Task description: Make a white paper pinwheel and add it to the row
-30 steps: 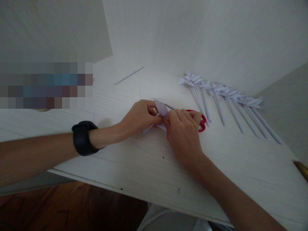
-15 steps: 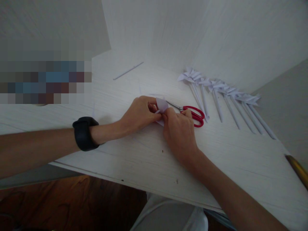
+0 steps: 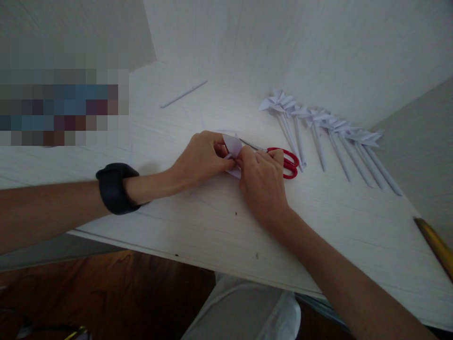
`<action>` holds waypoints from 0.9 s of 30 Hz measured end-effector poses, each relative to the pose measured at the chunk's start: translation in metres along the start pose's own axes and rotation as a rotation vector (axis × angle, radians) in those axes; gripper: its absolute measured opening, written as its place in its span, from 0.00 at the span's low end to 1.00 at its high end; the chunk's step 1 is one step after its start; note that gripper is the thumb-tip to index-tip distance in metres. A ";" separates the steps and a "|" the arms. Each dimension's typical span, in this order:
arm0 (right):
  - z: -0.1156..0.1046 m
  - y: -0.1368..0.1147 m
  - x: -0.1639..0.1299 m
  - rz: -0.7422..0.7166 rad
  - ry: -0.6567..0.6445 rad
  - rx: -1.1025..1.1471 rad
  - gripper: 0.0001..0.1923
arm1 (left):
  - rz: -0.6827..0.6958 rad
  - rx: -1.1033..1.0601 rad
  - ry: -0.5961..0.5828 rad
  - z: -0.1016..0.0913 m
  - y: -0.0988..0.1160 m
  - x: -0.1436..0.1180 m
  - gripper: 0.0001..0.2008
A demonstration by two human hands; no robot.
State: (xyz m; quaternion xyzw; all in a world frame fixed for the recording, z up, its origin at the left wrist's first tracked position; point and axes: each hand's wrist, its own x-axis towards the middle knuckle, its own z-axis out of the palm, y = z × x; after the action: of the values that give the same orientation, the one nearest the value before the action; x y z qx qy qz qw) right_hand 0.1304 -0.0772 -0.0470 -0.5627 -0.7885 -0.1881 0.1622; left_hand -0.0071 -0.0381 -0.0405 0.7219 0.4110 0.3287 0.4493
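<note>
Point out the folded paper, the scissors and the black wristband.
Folded paper [image 3: 232, 145]: head view, on its raised flap.
Scissors [image 3: 289, 165]: head view, on the red handles.
Black wristband [image 3: 116, 189]: head view, on its wide outer face.

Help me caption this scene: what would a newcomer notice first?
Probably the red-handled scissors, vivid on the white table and partly hidden behind the right hand, which pinches folded paper. Then the row of white paper pinwheels lying at upper right. The black wristband at picture left also stands out.
</note>
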 end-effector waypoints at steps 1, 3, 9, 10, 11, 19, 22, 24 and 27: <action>0.000 0.001 0.000 -0.009 0.017 -0.001 0.11 | 0.015 -0.014 -0.004 -0.001 0.000 0.000 0.06; 0.000 0.003 -0.001 -0.012 0.047 0.004 0.11 | 0.031 -0.046 0.004 -0.002 -0.002 0.002 0.06; -0.005 0.009 -0.005 0.000 0.112 0.055 0.09 | -0.006 -0.124 0.048 -0.002 -0.011 0.008 0.09; -0.005 0.010 -0.005 -0.009 0.129 0.061 0.09 | -0.005 -0.143 0.052 -0.002 -0.011 0.008 0.09; -0.006 0.011 -0.006 -0.016 0.133 0.072 0.09 | -0.012 -0.158 0.055 -0.001 -0.011 0.008 0.08; -0.011 0.013 -0.006 -0.009 0.230 0.143 0.06 | -0.070 -0.265 0.054 -0.001 -0.011 0.008 0.08; -0.014 0.013 -0.004 0.014 0.268 0.165 0.04 | -0.095 -0.267 0.062 -0.002 -0.010 0.008 0.07; -0.016 0.013 -0.003 0.036 0.272 0.197 0.02 | -0.106 -0.248 0.082 -0.002 -0.008 0.009 0.06; -0.017 0.011 -0.001 0.055 0.259 0.217 0.05 | -0.111 -0.233 0.092 -0.002 -0.006 0.009 0.07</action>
State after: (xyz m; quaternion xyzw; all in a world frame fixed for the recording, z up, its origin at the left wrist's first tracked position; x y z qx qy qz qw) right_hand 0.1415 -0.0830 -0.0308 -0.5343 -0.7609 -0.1682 0.3275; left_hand -0.0065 -0.0277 -0.0441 0.6253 0.4295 0.3815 0.5283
